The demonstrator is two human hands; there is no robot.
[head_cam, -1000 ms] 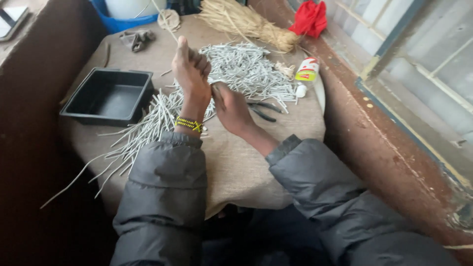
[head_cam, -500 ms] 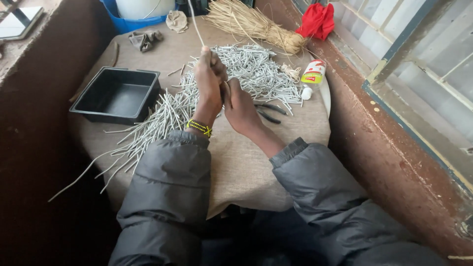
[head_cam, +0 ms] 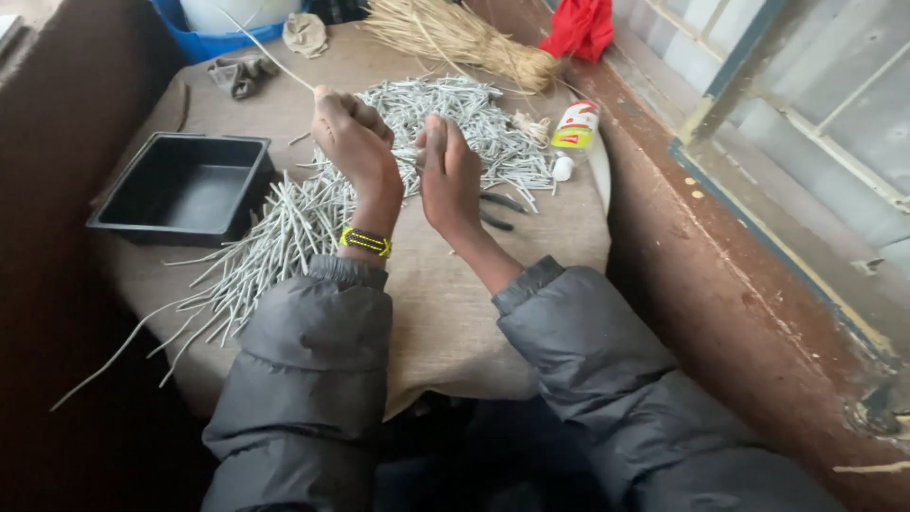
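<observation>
My left hand [head_cam: 355,142] is raised above the table with its fingers closed on a thin pale stick [head_cam: 270,57] that points up and to the left. My right hand [head_cam: 447,175] stands beside it, fingers straight and close together, a small gap between the two hands. What the right hand holds, if anything, is hidden. Under both hands lies a big heap of grey rolled paper sticks [head_cam: 284,228] spread over a table covered in tan burlap [head_cam: 445,313]. A yellow band [head_cam: 365,242] circles my left wrist.
An empty black tray [head_cam: 185,185] sits at the left. A glue bottle [head_cam: 575,128] and dark scissors [head_cam: 495,210] lie right of the heap. Straw bundle [head_cam: 455,38], red cloth [head_cam: 580,27] and blue tub [head_cam: 209,38] stand at the back. A brown ledge [head_cam: 720,284] runs along the right.
Both hands have come apart: half a second ago they were pressed together over the heap. The left hand has risen with the thin stick, and the view has shifted a little.
</observation>
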